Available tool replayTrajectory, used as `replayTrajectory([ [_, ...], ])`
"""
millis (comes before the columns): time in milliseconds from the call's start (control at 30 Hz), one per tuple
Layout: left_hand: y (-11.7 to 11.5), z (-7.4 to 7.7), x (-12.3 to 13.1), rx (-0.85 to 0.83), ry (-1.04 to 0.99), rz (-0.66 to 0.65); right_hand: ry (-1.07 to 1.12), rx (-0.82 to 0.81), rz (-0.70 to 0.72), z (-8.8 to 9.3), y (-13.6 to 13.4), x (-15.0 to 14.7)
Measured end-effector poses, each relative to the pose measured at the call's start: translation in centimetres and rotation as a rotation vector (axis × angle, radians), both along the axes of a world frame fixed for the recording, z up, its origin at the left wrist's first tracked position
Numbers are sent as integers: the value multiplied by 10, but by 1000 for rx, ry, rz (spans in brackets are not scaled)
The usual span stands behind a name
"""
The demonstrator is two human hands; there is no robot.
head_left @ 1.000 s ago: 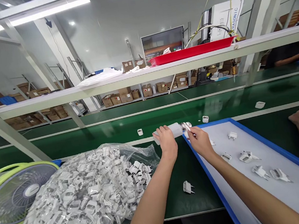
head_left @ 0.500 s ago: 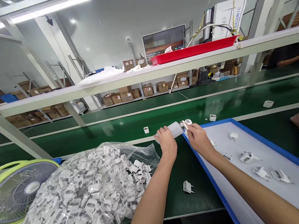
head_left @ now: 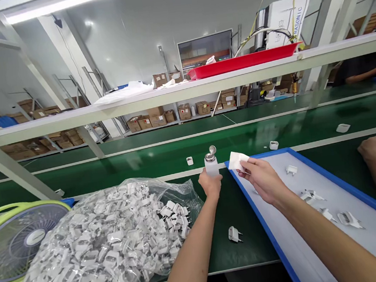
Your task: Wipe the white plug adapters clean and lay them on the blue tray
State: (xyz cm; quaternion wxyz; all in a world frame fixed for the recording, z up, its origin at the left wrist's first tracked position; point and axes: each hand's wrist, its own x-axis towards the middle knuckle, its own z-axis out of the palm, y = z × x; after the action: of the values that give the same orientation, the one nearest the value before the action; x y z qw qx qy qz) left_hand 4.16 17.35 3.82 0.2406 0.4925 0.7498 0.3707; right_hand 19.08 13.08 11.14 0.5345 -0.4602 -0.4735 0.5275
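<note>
Bottle [head_left: 212, 168] is upright, left hand [head_left: 210, 186] clamped around it. Right hand [head_left: 262, 178] pinches small white sheet [head_left: 236, 160] near blue-rimmed tray [head_left: 291, 240].

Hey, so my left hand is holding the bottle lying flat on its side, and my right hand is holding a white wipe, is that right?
Not quite: the head view shows the bottle standing upright in your left hand, not flat on its side. Your right hand is holding a white wipe, as you said.
</note>
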Motion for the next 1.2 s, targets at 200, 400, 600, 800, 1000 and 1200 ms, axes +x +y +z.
replayTrajectory([
  [200,-12,15,8,25,-27,90,350,-236,56,2,-55,15],
  [400,-96,39,13,284,31,-171,408,-327,24,-13,-90,20],
  [600,-179,0,-21,155,14,-474,221,-321,25,-38,-120,25],
  [800,-172,-31,-39,-52,25,-618,-632,64,-89,-76,-134,11],
  [1000,-154,-37,-30,106,67,-697,-789,260,-28,-119,-139,-24],
  [1200,-154,-54,-32,207,120,-643,-810,462,73,-148,-156,-26],
])
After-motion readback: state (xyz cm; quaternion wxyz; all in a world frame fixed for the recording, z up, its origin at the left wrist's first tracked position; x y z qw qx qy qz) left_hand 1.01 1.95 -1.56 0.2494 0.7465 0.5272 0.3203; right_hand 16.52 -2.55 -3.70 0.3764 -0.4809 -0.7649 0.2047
